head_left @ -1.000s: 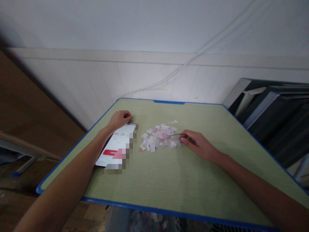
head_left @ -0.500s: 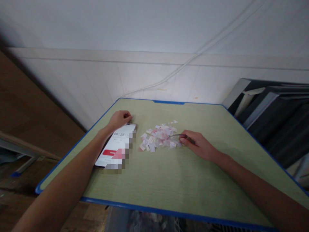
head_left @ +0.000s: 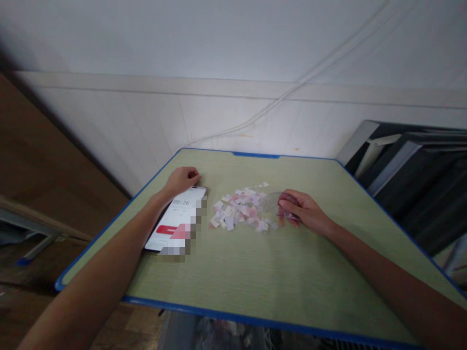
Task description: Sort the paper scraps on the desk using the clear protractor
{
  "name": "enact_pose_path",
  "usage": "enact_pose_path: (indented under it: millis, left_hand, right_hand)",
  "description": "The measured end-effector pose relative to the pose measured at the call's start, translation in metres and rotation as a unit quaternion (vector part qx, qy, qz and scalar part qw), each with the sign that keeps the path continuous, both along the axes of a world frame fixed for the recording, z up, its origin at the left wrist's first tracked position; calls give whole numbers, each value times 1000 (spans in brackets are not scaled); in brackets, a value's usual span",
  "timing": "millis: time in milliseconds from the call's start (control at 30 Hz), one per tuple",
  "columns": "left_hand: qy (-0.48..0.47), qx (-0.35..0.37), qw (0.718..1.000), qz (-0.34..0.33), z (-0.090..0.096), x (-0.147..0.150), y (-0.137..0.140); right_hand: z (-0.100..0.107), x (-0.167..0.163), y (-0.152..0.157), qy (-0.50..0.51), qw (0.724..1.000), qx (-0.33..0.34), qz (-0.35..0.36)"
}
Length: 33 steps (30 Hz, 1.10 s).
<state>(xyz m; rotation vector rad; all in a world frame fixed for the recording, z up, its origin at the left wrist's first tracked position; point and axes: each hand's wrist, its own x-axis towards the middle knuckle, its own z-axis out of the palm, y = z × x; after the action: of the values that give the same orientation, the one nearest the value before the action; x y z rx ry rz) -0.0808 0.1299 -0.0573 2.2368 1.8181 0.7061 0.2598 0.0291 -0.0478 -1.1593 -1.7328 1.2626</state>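
A loose pile of small white and pink paper scraps (head_left: pixel 237 209) lies spread over the middle of the table. My right hand (head_left: pixel 304 209) is closed on a clear curved plastic piece (head_left: pixel 270 201), its thumb and fingers pinching the reddish end. That piece is blurred; its curved part reaches left over the pile's right edge. My left hand (head_left: pixel 181 180) rests loosely curled at the top end of a phone (head_left: pixel 175 214), with nothing visible in its fingers. The phone's lit screen shows a timer and a red button, and part of it is pixelated.
The pale green table (head_left: pixel 255 272) has a blue rim. White wall panelling (head_left: pixel 233 112) with a cable stands behind it. Dark folded panels (head_left: pixel 430 180) lean at the right, and a brown board (head_left: pixel 47 160) is at the left. Under the front edge is a bin (head_left: pixel 226 333) with scraps.
My right hand has drawn slightly right and turned, so the clear piece now shows its broad side instead of its thin edge. My left hand stays put.
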Motion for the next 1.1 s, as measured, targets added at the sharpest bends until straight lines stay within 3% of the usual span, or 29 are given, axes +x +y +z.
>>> enact_pose_path:
  millis: [633,900,1100]
  left_hand:
    - [9,-8,1000,-6,0,3,0]
    - [20,-7,1000,-1,-2,4,0]
    - [15,-6,1000,-9,-3,1,0]
  right_hand:
    - [-5,-1,-1,17,999,-3,-42]
    - [-10,15,-20,18,998,5,-60]
    - [-7,23,-32,-23,995,61,-80]
